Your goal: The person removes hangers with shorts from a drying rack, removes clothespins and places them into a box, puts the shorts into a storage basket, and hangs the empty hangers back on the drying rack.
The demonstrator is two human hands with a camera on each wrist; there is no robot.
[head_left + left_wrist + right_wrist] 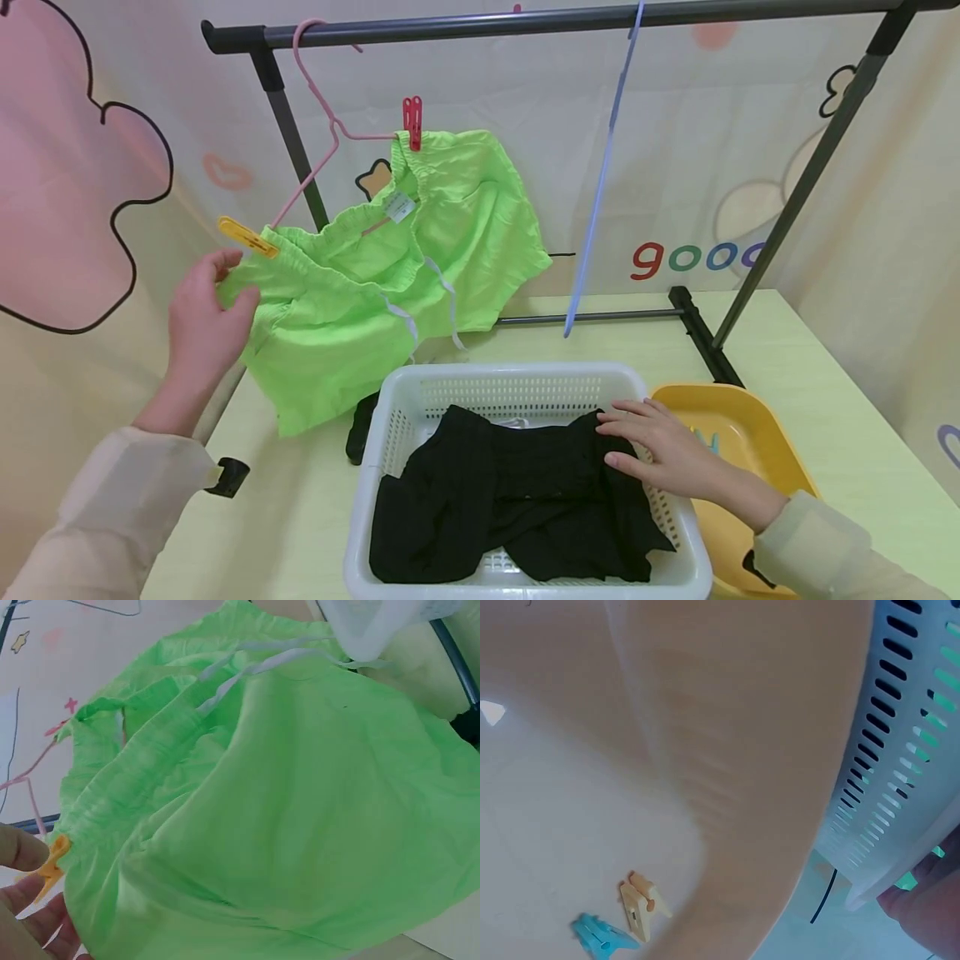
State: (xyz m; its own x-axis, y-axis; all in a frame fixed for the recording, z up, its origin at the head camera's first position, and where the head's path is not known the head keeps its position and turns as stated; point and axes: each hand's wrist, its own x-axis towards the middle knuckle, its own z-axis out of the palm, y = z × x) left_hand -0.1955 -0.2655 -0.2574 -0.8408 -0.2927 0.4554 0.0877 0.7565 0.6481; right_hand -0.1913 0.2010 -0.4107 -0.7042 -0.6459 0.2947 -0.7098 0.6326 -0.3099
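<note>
Light green shorts (330,308) hang from a pink hanger (330,117), with a red clothespin (412,123) on one end of the waistband and a yellow clothespin (247,237) on the other. My left hand (213,317) is at the shorts' left edge, just below the yellow clothespin; in the left wrist view its thumb and fingers are loosely apart beside that clothespin (54,862). My right hand (667,446) rests with extended fingers over the right side of a black garment (517,492) lying in the white basket (517,372).
Above the table runs a dark metal rack bar (465,30), from which a blue hanger (603,175) also hangs, seen edge-on. Right of the basket is a yellow tray (750,417). Inside it lie a blue clothespin (601,936) and a beige clothespin (637,906).
</note>
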